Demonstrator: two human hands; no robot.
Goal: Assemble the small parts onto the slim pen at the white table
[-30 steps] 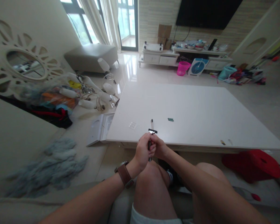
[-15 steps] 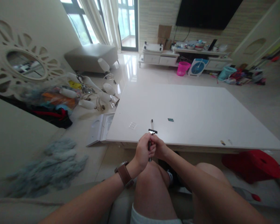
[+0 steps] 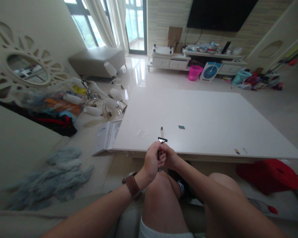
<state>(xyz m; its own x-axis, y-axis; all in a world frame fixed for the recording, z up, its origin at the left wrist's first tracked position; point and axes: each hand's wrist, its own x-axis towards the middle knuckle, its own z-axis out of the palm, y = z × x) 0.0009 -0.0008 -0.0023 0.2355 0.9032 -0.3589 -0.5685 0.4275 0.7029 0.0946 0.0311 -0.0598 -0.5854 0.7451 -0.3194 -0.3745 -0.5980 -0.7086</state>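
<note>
At far left a sunburst-framed mirror leans against the wall, with a grey shaggy mat on the floor in front of it and a chandelier lying on the tiles beside a heap of coloured clutter. A white tray rests on the floor against the left front corner of the low white bench. Near the bench's front edge lie a small clear plastic piece, a thin stick and, a little to the right, a short green item. A seated person, a brown-strapped watch on the left wrist, holds a razor upright just at the bench's front edge, above bare knees. The left hand is closed round the handle and the right hand grips it from the other side, so both hands grasp the razor, its dark head showing above the fingers. Further back, a pink basket and a blue fan stand by a low white cabinet. Two tiny scraps sit near the bench's front right edge, and a red plastic stool lies on the floor at right.
</note>
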